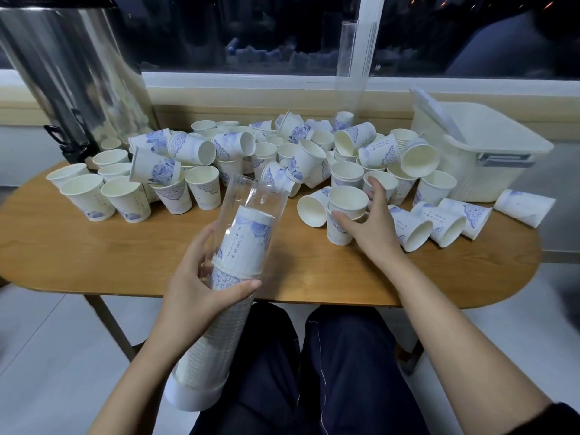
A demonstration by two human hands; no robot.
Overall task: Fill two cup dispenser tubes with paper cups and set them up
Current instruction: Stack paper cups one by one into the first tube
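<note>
While your left hand (207, 290) grips the clear dispenser tube (251, 199) around its middle, thumb across the near wall and fingers behind, the tube slants from your lap up over the near edge of the wooden table (94, 255). Its open mouth points toward the heap. Inside sits a nested stack of paper cups (244, 243), bottoms toward the mouth; a white end cap (194, 394) closes the lower end above your left thigh. Your right hand (367, 221) is curled round a pair of nested cups (346, 199) standing upright on the table just right of the tube's mouth, thumb on the near wall, fingers at the far rim. Loose cups (251, 146), white with blue print, cover the far half of the table, some upright, some on their sides. A second clear tube (350, 64) stands upright by the window frame behind the heap. A white bin (480, 152) sits at the table's right end, a steel urn (78, 80) at the far left.
</note>
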